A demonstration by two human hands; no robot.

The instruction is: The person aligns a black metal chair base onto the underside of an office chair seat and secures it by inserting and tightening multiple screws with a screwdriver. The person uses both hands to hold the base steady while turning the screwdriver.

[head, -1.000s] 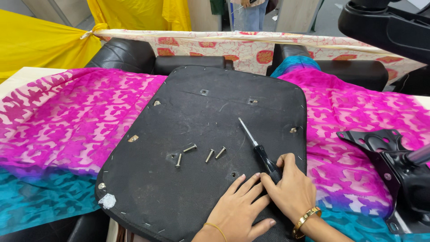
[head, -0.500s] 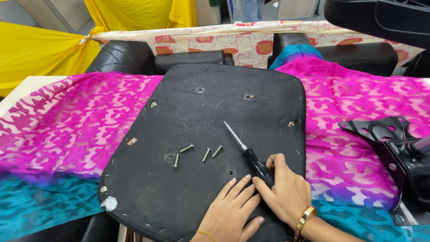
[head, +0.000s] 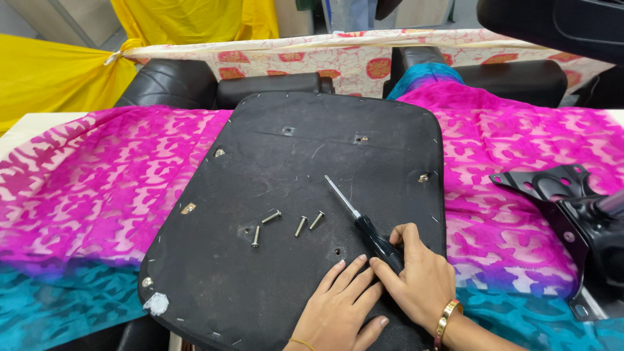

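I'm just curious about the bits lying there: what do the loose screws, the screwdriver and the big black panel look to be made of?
The screws look like bare metal, silvery with a dull shine. The screwdriver has a bright metal shaft and a glossy black handle, probably plastic, under the right hand. The black panel seems matte fabric or vinyl stapled along its edge over something rigid; scuffs show.

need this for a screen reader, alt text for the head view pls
A right hand grips a black-handled screwdriver on a black seat base, the left hand flat beside it. Four loose screws lie on the base, which rests on pink and teal cloth.
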